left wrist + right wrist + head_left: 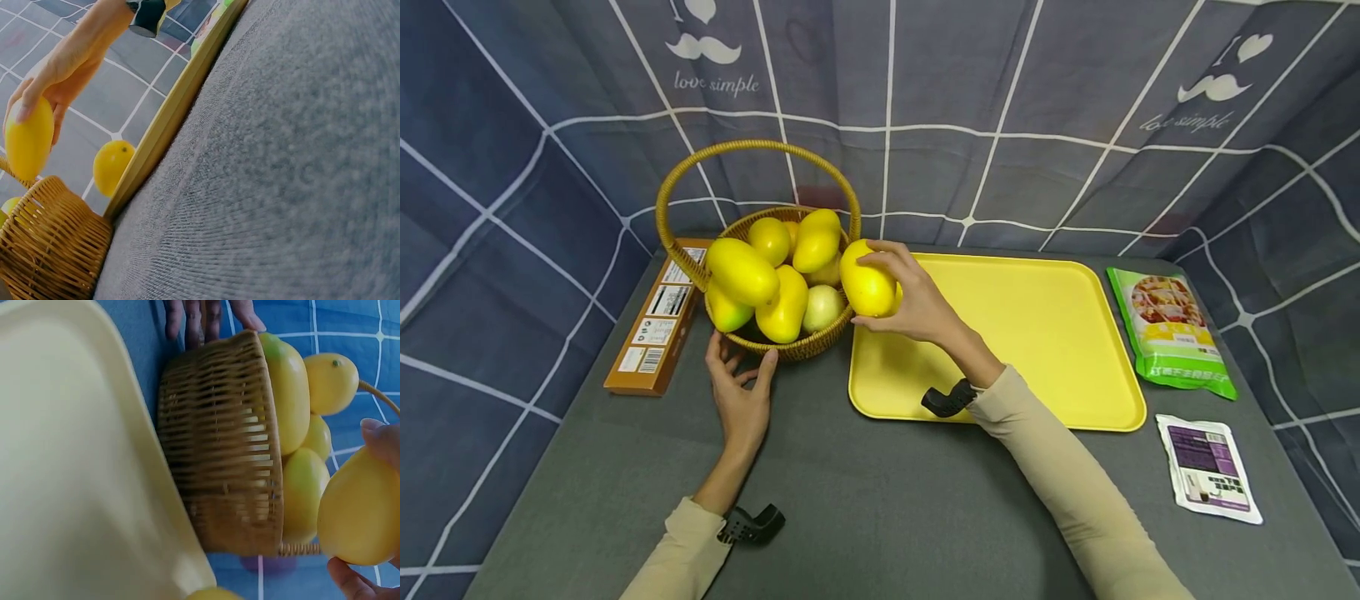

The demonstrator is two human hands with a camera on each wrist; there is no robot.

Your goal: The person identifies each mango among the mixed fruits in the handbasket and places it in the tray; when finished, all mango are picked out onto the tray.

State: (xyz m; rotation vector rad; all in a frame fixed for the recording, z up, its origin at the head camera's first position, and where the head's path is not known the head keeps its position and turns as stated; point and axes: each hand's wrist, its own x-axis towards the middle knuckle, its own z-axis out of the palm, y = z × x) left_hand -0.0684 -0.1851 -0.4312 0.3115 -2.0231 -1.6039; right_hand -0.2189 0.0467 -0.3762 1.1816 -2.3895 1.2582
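Note:
My right hand pinches a yellow mango between thumb and fingers, just off the right rim of a wicker basket. Yellow mangoes, some tinged green, fill the basket together with a paler round fruit. Against the basket's near side rests my left hand, its thumb and fingers spread and touching the wicker. A yellow tray lies right of the basket. Another yellow fruit sits on it in the left wrist view; in the head view the held mango mostly hides that fruit.
A brown box lies to the basket's left. Right of the tray are a green food bag and a white and purple packet. The basket's tall handle arches above the fruit. A gridded curtain surrounds the grey table.

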